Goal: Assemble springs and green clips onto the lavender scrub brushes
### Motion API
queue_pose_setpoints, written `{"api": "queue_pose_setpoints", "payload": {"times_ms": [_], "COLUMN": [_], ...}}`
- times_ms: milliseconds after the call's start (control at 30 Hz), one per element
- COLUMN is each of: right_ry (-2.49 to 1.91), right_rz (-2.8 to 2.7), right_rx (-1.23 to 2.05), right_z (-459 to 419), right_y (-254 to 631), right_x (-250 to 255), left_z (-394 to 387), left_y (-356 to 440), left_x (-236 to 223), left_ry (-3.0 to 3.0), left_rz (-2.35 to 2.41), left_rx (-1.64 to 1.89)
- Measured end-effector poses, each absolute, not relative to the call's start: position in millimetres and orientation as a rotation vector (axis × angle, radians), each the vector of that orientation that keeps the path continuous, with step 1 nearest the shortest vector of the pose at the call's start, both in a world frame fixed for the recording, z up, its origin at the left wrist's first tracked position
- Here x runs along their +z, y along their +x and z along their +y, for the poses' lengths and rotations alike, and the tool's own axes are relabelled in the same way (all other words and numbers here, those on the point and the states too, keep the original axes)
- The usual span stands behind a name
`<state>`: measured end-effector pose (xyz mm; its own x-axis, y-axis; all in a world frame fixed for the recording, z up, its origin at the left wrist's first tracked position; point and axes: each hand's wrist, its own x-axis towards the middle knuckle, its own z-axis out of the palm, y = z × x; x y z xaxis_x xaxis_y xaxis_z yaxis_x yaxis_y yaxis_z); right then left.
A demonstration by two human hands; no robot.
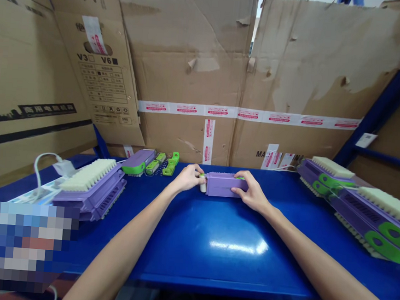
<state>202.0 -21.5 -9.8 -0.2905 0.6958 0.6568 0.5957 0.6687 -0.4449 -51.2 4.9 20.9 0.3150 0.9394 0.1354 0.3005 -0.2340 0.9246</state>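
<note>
In the head view, a long purple plastic housing (222, 186) rests on the blue tabletop. My right hand (252, 193) grips its right end, thumb on the near face and fingers over the top, beside a bit of green. At the housing's left end, my left hand (188, 177) closes its fingers on a small white-and-green piece (203, 183). That piece sits against or just inside the open end; I cannot tell which. My left fingertips partly hide it.
On the left stand purple units with cream bristles (90, 176) and a white cable (36, 174). Behind them lie a purple-and-green unit (139, 162), small green parts (155, 164) and a green bracket (171, 164). More bristled units (371, 210) are stacked right. Cardboard (192, 66) walls the back.
</note>
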Motion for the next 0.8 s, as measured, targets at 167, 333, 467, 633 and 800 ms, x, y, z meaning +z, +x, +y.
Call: {"api": "queue_pose_setpoints", "payload": {"times_ms": [167,333,467,633,800], "right_ry": [-1.011,-1.032,-1.008,-1.007,-0.955], "right_rz": [-2.003,-1.972,-1.984,-1.892,-1.865], "right_rx": [0.123,0.085,-0.04,-0.173,-0.175], "right_z": [-19.1,-18.0,-21.9,-25.1,-25.6], "right_y": [202.3,204.3,200.6,196.8,196.4], "right_x": [-9.6,-13.9,-16.7,-14.9,-14.6], "left_z": [2.9,0.7,4.3,-1.3,-9.9], "left_y": [-50.4,-46.0,-40.8,-36.7,-33.8], "left_x": [18.1,18.7,14.0,19.7,28.7], "left_ry": [1.763,1.549,1.352,1.199,1.057], "left_rz": [1.047,0.951,0.883,0.805,0.791], "left_rx": [0.963,1.013,1.139,0.98,0.952]}}
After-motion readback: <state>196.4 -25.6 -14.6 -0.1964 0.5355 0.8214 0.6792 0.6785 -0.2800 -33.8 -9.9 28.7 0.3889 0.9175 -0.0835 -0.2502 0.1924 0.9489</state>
